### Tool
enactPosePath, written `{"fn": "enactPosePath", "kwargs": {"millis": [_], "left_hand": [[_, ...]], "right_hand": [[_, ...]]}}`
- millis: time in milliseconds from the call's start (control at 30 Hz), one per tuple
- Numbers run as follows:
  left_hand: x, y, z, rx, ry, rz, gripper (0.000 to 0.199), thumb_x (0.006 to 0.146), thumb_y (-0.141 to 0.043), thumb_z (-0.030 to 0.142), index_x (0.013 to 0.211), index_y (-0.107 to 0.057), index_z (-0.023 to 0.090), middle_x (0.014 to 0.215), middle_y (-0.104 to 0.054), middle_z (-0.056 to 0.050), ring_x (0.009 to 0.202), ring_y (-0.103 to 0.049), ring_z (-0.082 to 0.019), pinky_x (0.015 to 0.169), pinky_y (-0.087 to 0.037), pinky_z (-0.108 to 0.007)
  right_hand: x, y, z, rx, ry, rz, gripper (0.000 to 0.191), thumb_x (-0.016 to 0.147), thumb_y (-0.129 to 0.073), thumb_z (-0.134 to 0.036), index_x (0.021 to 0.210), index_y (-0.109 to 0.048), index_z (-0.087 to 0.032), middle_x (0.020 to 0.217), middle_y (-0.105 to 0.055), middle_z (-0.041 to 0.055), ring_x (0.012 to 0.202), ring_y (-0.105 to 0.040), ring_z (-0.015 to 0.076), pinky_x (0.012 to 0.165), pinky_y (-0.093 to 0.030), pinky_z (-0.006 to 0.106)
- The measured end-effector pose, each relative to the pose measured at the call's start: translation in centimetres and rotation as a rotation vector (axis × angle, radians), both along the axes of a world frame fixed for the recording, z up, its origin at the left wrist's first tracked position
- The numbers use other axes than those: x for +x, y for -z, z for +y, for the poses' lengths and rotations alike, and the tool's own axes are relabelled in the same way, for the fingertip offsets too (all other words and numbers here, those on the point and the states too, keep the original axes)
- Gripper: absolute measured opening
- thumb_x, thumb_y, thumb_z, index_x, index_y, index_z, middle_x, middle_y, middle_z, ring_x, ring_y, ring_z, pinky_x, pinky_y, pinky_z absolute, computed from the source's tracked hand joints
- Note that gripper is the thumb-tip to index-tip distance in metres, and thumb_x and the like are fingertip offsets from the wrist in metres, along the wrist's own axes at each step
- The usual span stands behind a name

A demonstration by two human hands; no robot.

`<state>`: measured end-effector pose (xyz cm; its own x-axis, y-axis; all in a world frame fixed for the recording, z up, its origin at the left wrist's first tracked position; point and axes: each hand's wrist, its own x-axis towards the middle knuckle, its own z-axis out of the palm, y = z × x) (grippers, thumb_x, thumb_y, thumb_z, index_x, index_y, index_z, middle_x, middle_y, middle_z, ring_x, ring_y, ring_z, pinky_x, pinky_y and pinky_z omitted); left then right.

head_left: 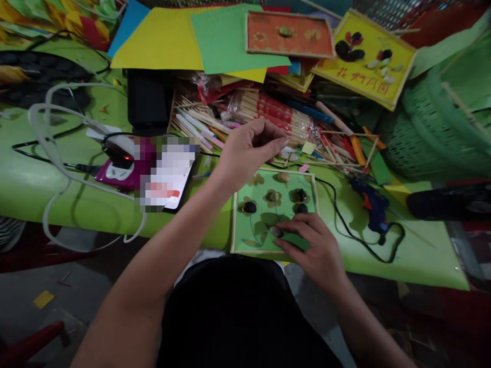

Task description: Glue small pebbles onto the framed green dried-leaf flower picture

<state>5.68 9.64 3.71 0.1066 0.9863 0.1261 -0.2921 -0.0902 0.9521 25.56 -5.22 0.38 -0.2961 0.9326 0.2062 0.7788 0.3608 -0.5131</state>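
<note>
A green picture panel [245, 230] with a thin wooden frame lies at the table's front edge. Flower shapes, drawn stems and several dark and light pebbles are on it. Low on the panel, my right hand [318, 248] has its thumb and index finger at either side of a grey pebble [275, 231]. My left hand [247, 151] hovers above the panel's upper left corner, thumb and fingers pinched together. Whatever may be between those fingertips is too small to make out. Right of the panel rests a blue glue gun [370, 207] with an orange trigger.
Wooden sticks [264, 110] and pens pile up behind the panel. Coloured paper [161, 38] and two framed pictures, one orange [289, 46] and one yellow [364, 59], lie farther back. A phone [172, 179], purple power strip [126, 168] and cables occupy the left; a green basket [429, 117] stands right.
</note>
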Motion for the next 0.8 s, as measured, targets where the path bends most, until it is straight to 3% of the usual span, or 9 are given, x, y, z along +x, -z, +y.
{"fn": "enactPosePath", "kwargs": {"millis": [233, 367, 567, 700, 800], "left_hand": [[-0.1, -0.2, 0.0, 0.007, 0.049, -0.005, 0.011, 0.079, -0.076, 0.019, 0.080, -0.065, 0.016, 0.071, -0.063, 0.001, 0.068, -0.064, -0.010, 0.061, -0.048, -0.022], [-0.3, -0.2, 0.0, -0.005, 0.028, -0.012, 0.016, 0.080, -0.077, 0.026, 0.080, -0.065, 0.016, 0.069, -0.063, 0.001, 0.062, -0.061, -0.009, 0.059, -0.047, -0.021], [-1.0, -0.7, -0.1, -0.030, -0.029, 0.031, 0.024, 0.085, -0.070, 0.041, 0.078, -0.065, 0.018, 0.065, -0.064, 0.000, 0.058, -0.058, -0.009, 0.053, -0.045, -0.020], [-1.2, -0.9, -0.1, -0.059, -0.061, 0.010, 0.020, 0.087, -0.068, 0.036, 0.077, -0.066, 0.019, 0.064, -0.063, 0.001, 0.056, -0.056, -0.008, 0.052, -0.044, -0.020], [-1.3, -0.9, -0.2, -0.066, -0.059, 0.000, 0.020, 0.088, -0.067, 0.037, 0.078, -0.066, 0.020, 0.065, -0.062, 0.000, 0.056, -0.055, -0.009, 0.053, -0.044, -0.021]], "right_hand": [[-0.1, -0.3, 0.0, -0.006, 0.005, 0.006, 0.018, 0.086, -0.072, -0.030, 0.104, -0.071, -0.027, 0.099, -0.063, 0.0057, 0.094, -0.063, 0.0225, 0.080, -0.054, 0.038], [0.4, -1.9, 1.2, 0.043, 0.040, 0.006, 0.017, 0.088, -0.069, -0.029, 0.105, -0.071, -0.028, 0.100, -0.063, 0.0063, 0.096, -0.063, 0.0228, 0.082, -0.053, 0.038], [2.1, -4.5, 8.7, 0.183, 0.059, -0.099, 0.014, 0.092, -0.062, -0.030, 0.099, -0.072, -0.024, 0.096, -0.072, 0.0058, 0.095, -0.064, 0.0251, 0.087, -0.048, 0.042], [2.6, -3.8, 14.4, 0.190, 0.031, -0.209, 0.013, 0.090, -0.063, -0.027, 0.094, -0.074, -0.022, 0.095, -0.073, 0.0073, 0.094, -0.065, 0.0255, 0.086, -0.047, 0.041], [2.3, -2.8, 16.9, 0.181, 0.032, -0.332, 0.010, 0.087, -0.066, -0.026, 0.089, -0.075, -0.022, 0.091, -0.073, 0.0074, 0.090, -0.064, 0.0250, 0.081, -0.046, 0.038]]}}
